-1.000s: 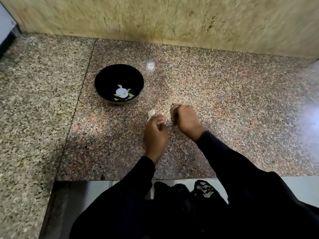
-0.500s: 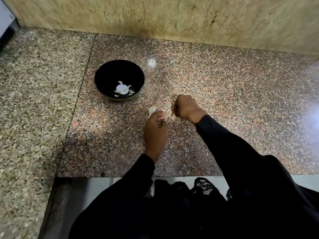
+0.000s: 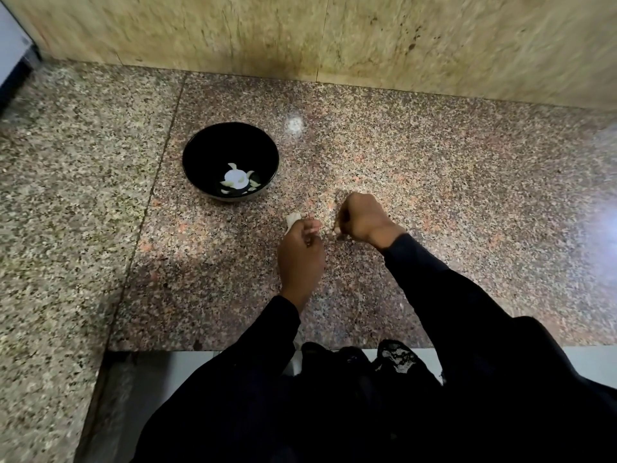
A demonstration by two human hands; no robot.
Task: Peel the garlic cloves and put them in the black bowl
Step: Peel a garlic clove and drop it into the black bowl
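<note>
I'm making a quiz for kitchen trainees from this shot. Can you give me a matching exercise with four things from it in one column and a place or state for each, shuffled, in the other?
Things:
1. black bowl
2. left hand
3. right hand
4. granite counter

Places or states:
A. curled, knuckles up, a small pale bit at the fingers
B. holds pale garlic pieces at its bottom
C. speckled, with a bright glare spot behind the bowl
D. pinches a white piece of garlic nearest the bowl

Pairs: 1-B, 2-D, 3-A, 4-C
</note>
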